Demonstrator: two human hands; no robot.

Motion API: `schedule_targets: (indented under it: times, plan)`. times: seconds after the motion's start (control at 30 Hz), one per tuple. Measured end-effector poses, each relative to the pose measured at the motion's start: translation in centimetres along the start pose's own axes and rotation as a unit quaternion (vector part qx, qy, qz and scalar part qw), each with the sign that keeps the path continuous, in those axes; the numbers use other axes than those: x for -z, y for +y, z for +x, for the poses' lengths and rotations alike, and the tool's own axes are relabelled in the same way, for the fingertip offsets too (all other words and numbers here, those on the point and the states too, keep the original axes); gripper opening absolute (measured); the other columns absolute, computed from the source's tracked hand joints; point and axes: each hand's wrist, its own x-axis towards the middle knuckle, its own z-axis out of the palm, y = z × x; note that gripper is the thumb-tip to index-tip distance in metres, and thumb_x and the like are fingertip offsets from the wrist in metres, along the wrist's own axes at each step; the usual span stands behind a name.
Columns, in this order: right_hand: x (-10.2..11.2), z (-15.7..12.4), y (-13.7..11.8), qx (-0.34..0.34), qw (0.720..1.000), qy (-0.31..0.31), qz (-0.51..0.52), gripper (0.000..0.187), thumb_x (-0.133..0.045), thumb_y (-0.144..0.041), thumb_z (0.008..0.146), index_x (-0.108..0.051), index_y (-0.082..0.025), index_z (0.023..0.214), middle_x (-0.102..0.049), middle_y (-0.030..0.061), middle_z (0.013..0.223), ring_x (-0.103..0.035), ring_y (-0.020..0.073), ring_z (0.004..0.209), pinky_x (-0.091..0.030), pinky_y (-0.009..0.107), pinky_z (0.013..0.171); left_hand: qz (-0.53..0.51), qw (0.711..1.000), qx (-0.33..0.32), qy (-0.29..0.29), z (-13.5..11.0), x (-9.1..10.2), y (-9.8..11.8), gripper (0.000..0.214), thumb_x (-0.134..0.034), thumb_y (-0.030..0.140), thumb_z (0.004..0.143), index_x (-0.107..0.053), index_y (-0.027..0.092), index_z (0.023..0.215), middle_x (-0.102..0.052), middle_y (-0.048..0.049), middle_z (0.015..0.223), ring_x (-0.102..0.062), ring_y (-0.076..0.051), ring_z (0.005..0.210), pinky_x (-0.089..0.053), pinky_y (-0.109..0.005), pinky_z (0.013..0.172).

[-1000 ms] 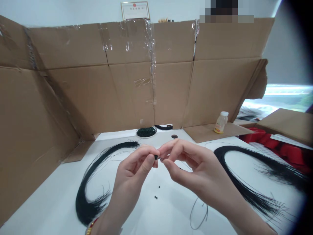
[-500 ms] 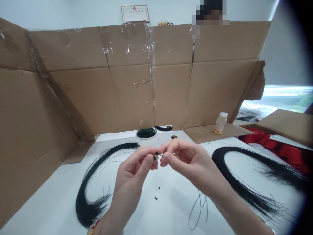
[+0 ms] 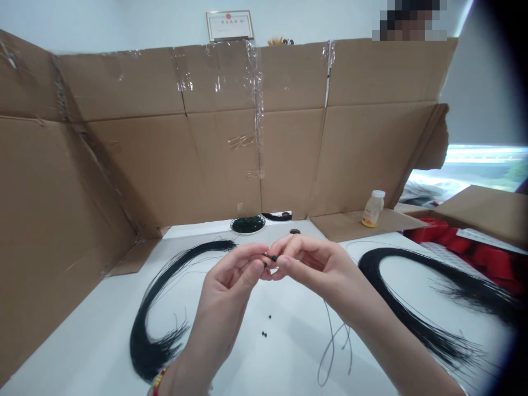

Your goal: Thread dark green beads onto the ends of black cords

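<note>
My left hand [image 3: 231,283] and my right hand [image 3: 313,269] meet above the white table [image 3: 94,341], fingertips pinched together. Between the fingertips sit small dark green beads [image 3: 270,259]. The left fingers pinch a bead. The right fingers pinch a thin dark cord [image 3: 335,344] that hangs down and loops on the table. Two loose beads [image 3: 266,325] lie on the table below my hands.
A bundle of dark cords [image 3: 157,313] curves at the left, another bundle [image 3: 416,297] at the right. A dish of green beads [image 3: 246,224] stands at the back, before a taped cardboard wall [image 3: 256,148]. A small bottle [image 3: 372,208] and red items [image 3: 478,253] sit at the right.
My hands have drawn closer together and risen slightly. The hanging cord has shifted a little under the right hand.
</note>
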Motion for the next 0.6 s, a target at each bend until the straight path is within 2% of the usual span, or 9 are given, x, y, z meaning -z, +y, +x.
schedule_targets:
  times: [0.2,0.33,0.6]
  plan:
    - [-0.03,-0.62,-0.07,0.005,0.999,0.013,-0.043,0.029,-0.076,-0.024,0.09,-0.056,-0.018,0.07,-0.074,0.0075,0.114,-0.073,0.0213,0.104,-0.061,0.037,0.093,-0.096,0.994,0.046,0.003,0.11,0.19,0.21,0.011,-0.084,0.028,0.085,-0.081,0.02,0.091,-0.076,0.0022,0.077,-0.068,-0.005,0.071,-0.055,-0.01,0.077]
    - [-0.49,-0.92,-0.33,0.016,0.996,0.03,-0.088,0.028,-0.074,-0.017,0.088,-0.055,-0.019,0.068,-0.074,0.0063,0.111,-0.071,0.0216,0.111,-0.06,0.032,0.092,-0.109,0.993,0.053,0.005,0.09,0.14,0.19,0.011,-0.085,0.027,0.084,-0.081,0.02,0.091,-0.077,0.0024,0.079,-0.07,-0.005,0.072,-0.056,-0.01,0.077]
    - [-0.71,-0.81,-0.62,0.053,0.992,0.038,-0.113,0.027,-0.073,-0.014,0.084,-0.055,-0.019,0.065,-0.074,0.0053,0.104,-0.071,0.0206,0.104,-0.061,0.031,0.087,-0.085,0.995,0.038,0.022,0.18,-0.03,0.45,0.016,-0.09,0.029,0.078,-0.082,0.021,0.09,-0.078,0.0011,0.079,-0.071,-0.008,0.072,-0.057,-0.013,0.078]
